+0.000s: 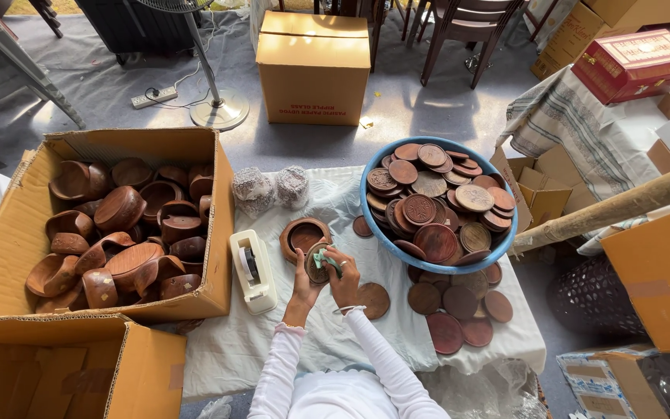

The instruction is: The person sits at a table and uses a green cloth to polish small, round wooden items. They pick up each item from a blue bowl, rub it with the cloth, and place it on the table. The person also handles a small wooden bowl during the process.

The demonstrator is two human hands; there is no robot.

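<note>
My left hand (pixel 304 285) holds a small round wooden lid (pixel 316 268) up on its edge above the white cloth. My right hand (pixel 344 278) presses a pale green cloth (pixel 326 258) against that lid. A round wooden bowl (pixel 304 235) stands just beyond the hands. A flat wooden disc (pixel 373 299) lies right of my right wrist. Both sleeves are white.
A blue basin (pixel 371 221) full of carved wooden lids sits to the right, with more discs (pixel 459 310) loose on the cloth. An open cardboard box (pixel 219 225) of wooden bowls stands left. A white tape dispenser (pixel 252 270) lies between. Two bubble-wrapped bundles (pixel 271 188) sit farther back.
</note>
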